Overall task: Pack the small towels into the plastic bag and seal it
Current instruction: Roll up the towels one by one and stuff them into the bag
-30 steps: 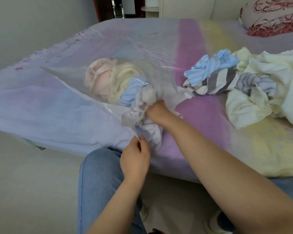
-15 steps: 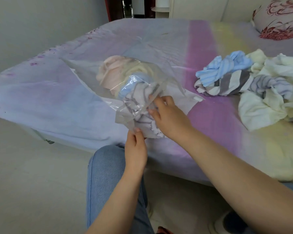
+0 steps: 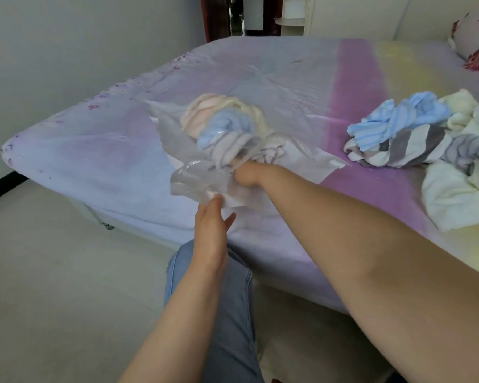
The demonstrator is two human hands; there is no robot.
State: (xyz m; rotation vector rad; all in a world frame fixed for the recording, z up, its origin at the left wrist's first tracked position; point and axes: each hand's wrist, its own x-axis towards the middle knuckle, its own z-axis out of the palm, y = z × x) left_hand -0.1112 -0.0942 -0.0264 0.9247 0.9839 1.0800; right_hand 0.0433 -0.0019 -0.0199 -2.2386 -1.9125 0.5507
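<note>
Two hands work at the bag's mouth. The right hand, outside the opening half a second ago, is now pushed into the plastic bag up to the wrist; its fingers are hidden among the towels, so their grip cannot be told. The left hand, which was pinching the lower lip, now touches it with fingers nearly straight. Inside lie pink, yellow and blue packed towels, near the bed's front edge. Towards the right edge sits the loose towel pile, unchanged.
</note>
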